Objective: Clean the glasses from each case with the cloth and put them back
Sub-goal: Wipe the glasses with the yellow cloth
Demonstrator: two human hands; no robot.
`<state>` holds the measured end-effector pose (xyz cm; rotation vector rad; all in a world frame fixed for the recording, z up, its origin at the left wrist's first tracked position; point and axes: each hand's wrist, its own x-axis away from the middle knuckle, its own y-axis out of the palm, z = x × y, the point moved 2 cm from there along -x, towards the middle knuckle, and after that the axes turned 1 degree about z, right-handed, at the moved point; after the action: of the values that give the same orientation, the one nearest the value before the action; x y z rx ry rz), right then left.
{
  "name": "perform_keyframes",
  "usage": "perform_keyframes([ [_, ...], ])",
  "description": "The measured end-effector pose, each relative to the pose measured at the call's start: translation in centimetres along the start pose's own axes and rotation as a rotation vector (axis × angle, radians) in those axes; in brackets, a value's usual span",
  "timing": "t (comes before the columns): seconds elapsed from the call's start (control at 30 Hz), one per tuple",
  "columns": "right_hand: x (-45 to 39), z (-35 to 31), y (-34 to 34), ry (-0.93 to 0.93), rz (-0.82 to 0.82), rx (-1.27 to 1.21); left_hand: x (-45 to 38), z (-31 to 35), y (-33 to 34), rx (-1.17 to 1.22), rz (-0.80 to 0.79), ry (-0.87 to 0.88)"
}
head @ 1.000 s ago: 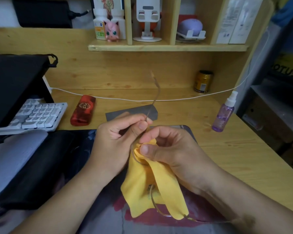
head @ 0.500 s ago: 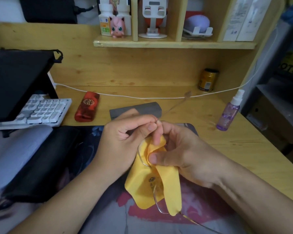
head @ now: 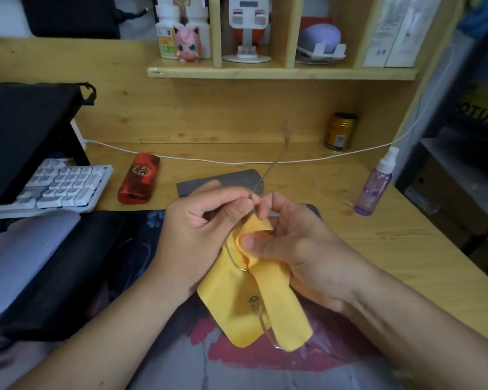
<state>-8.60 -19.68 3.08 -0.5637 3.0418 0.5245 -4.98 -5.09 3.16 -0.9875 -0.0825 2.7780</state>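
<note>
Cloth point(head: 254, 302) hangs nearest, a yellow square draped from the hands over the mat at the desk's near edge, with a thin wire rim of the glasses point(head: 235, 260) curving out beside it and another arc showing under its lower corner. Above it, the right hand point(head: 299, 249) pinches a fold of cloth round one lens, thumb pressed on top. The left hand point(head: 200, 232) grips the frame at the hinge between thumb and forefinger. What has changed: the free temple arm, which leaned right half a second ago, now points nearly straight up toward the shelf, so the frame has been turned in the fingers while the cloth fold stays on the lens. I judge this is mid-wipe, the lens being rubbed with small twists; returning the pair to a case is not yet near. Beyond the hands lies a grey case point(head: 223, 181); a red case point(head: 139, 178) sits farther left, and a spray bottle point(head: 375, 184) stands toward the desk's right edge.
</note>
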Motion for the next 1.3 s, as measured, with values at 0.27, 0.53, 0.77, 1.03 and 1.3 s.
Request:
perform_keyframes([
  [0.27, 0.0, -0.1, -0.1, 0.059, 0.126, 0.094, 0.4, -0.4, 0.8, -0.119, -0.024, 0.057],
  [0.53, 0.0, -1.0, -1.6, 0.01, 0.143, -0.032, 0.2, 0.3, 0.4, -0.059, 0.01, 0.076],
  [0.77, -0.3, -2.6, -1.9, -0.004, -0.11, 0.518, -0.1, -0.1, -0.1, 0.061, -0.06, 0.08],
  [1.03, -0.7, -1.5, -0.5, 0.015, -0.128, 0.537, -0.1, 0.3, -0.2, -0.005, -0.131, 0.17],
  [1.3, -0.6, -1.2, 0.1, -0.037, -0.097, 0.489, -0.2, 0.8, -0.2, -0.108, -0.124, 0.249],
])
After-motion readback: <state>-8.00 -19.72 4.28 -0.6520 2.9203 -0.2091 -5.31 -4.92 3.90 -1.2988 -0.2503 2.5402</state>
